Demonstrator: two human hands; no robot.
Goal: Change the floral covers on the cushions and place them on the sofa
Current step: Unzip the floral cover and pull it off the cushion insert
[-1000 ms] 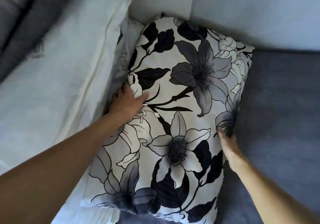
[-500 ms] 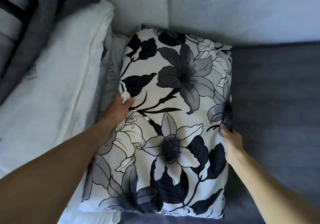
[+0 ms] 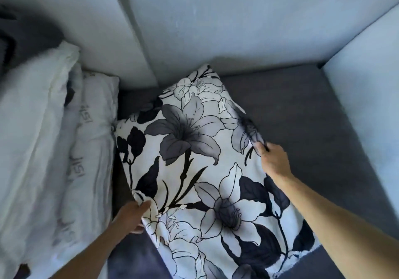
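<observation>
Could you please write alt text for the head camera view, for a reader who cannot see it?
Two bare hands grip a black-and-white floral cushion by its side edges, left hand and right hand, over a dark grey sofa seat. White uncovered pillows lie to the left, pale back cushions behind.

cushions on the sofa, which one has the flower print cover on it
The floral cushion, gripped at its edges by the left hand and right hand. The two white cushions to its left are plain, without flowers.
</observation>
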